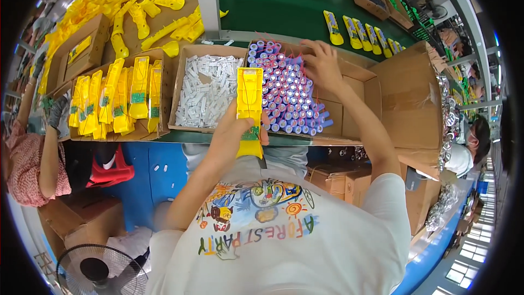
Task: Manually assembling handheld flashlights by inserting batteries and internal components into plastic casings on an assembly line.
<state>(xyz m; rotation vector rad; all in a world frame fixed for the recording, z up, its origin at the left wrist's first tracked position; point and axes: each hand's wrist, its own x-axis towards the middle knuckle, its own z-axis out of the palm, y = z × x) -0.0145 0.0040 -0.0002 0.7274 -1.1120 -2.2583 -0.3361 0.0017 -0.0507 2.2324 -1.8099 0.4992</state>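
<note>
My left hand (pixel 225 135) is closed around a long yellow plastic housing (pixel 249 84), held upright in front of my chest. A small green circuit board (pixel 252 133) and thin dark wires sit inside it. My right hand (pixel 323 65) reaches over the far right corner of a stack of purple-wrapped battery cells (pixel 286 95) with red wires. Its fingers are bent and apart, close to the cells; no held object shows between them. Left of the cells is a carton of small white plastic parts (pixel 207 90).
At left, a carton holds several yellow housings (pixel 117 98) with boards; loose yellow shells (pixel 139 16) lie behind. A green conveyor (pixel 273 5) carries a row of yellow units (pixel 352 33). An open cardboard box (pixel 412 98) stands right. A gloved co-worker's hand (pixel 57 112) is at far left.
</note>
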